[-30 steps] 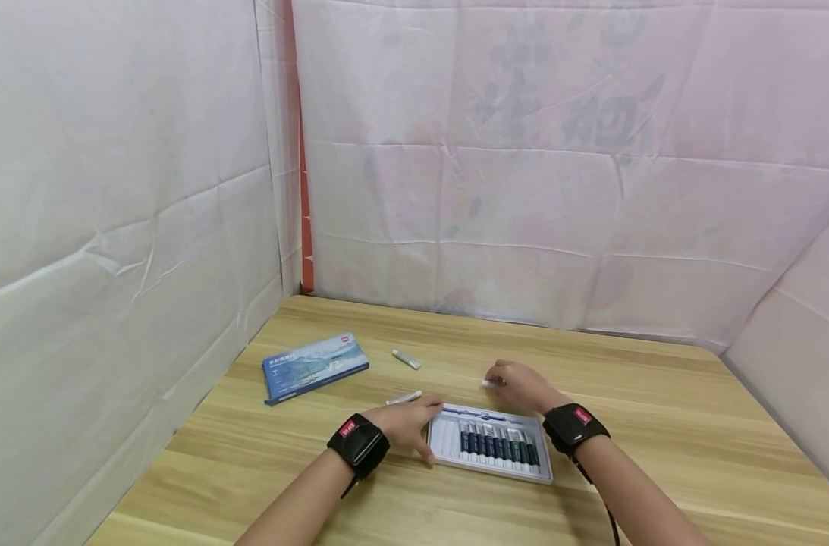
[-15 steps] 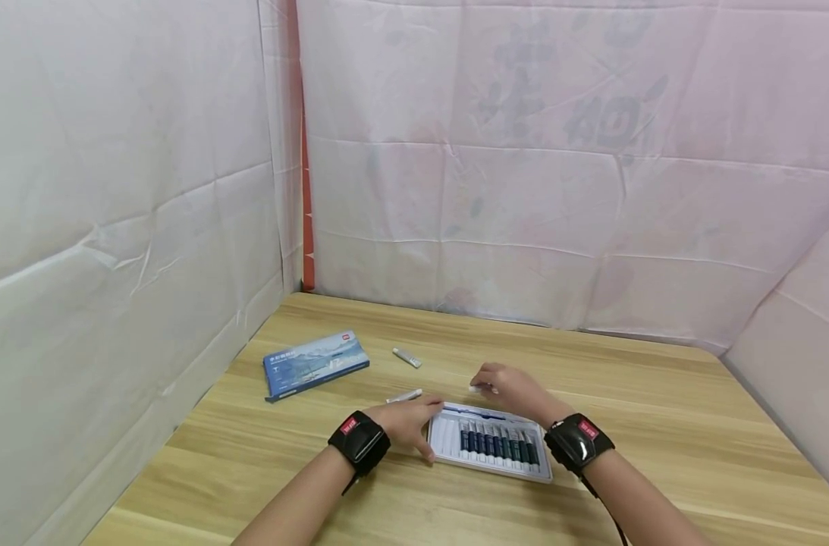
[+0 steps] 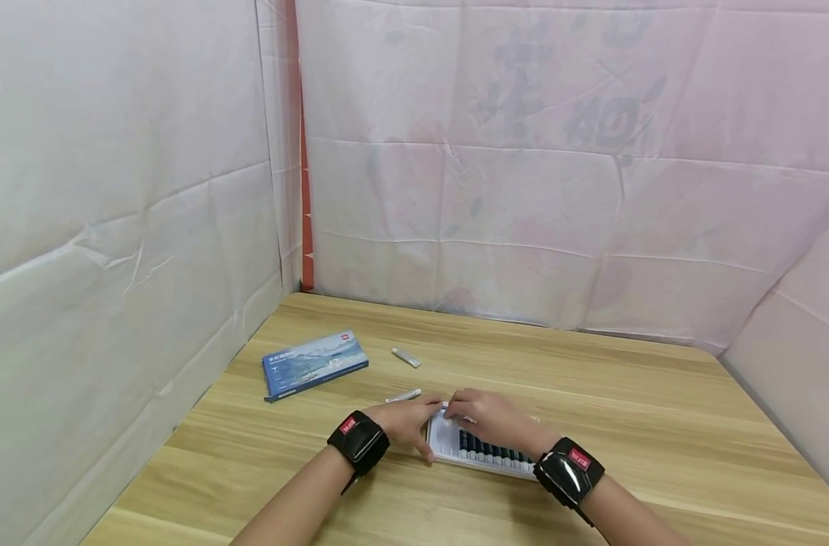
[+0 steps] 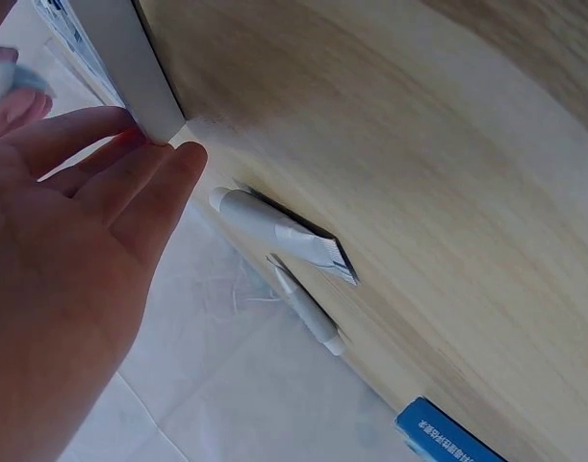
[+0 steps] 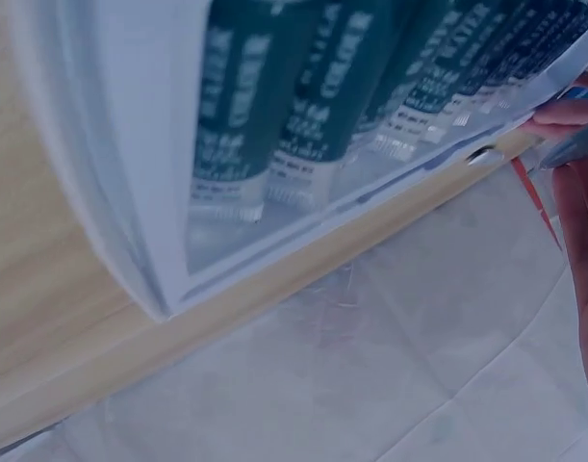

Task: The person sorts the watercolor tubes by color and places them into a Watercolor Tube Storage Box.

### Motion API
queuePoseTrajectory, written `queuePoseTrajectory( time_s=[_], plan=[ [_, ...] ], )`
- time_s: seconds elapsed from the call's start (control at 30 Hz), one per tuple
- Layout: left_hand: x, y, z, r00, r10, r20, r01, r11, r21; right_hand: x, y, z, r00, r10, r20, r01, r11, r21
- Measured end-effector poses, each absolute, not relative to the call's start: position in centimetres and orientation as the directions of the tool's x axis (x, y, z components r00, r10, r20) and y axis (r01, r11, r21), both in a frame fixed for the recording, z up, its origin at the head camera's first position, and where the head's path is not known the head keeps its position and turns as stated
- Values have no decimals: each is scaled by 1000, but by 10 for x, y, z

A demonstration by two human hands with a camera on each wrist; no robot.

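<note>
The white tray [image 3: 448, 446] lies on the table, with a row of dark blue and green paint tubes [image 3: 485, 447] in its right part. My left hand [image 3: 403, 422] grips its left end, thumb at the near corner, fingertips at the far one. Over the tray's left part, my right hand [image 3: 489, 418] pinches a small paint tube [image 5: 575, 144], mostly hidden by the fingers in the head view. Just beyond my left hand lies a loose tube [image 3: 404, 396]. Another tube [image 3: 406, 358] lies farther back.
A blue cardboard box [image 3: 316, 365] with a landscape picture lies at the table's back left. White sheeting [image 3: 523, 167] hangs behind the wooden table [image 3: 632, 402] and along its sides.
My right hand has moved left and nearer with the paint tube, from behind the tray to above its left part. My left hand has stayed at the tray's left end.
</note>
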State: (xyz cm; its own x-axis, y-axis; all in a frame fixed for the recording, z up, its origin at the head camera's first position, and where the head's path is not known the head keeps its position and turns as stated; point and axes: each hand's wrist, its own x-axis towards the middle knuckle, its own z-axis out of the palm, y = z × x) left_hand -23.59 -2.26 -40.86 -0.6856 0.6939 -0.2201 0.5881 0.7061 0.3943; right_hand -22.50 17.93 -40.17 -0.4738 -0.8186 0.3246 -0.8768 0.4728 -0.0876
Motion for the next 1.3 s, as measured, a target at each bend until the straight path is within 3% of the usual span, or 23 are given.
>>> queuePoseTrajectory(
  time_s=[0.17,0.3,0.7,1.13,1.3],
  plan=[
    [-235,-23,-407,-682,697,-221,586,701,406,-223,176,-410,-401,-856,326,-914,396,-85],
    [-235,-24,-407,-681,697,-223,586,702,405,-221,175,-416,-383,-873,303,-924,365,-117],
    [-234,-22,-407,-683,695,-224,591,706,390,-219,180,-413,-440,-879,181,-889,398,-227],
    [-235,-23,-407,-693,684,-227,580,716,388,-214,181,-415,-470,-856,216,-880,435,-192],
    [-238,-24,-411,-679,702,-213,586,694,419,-222,178,-404,-534,-826,184,-832,473,-289]
  ],
)
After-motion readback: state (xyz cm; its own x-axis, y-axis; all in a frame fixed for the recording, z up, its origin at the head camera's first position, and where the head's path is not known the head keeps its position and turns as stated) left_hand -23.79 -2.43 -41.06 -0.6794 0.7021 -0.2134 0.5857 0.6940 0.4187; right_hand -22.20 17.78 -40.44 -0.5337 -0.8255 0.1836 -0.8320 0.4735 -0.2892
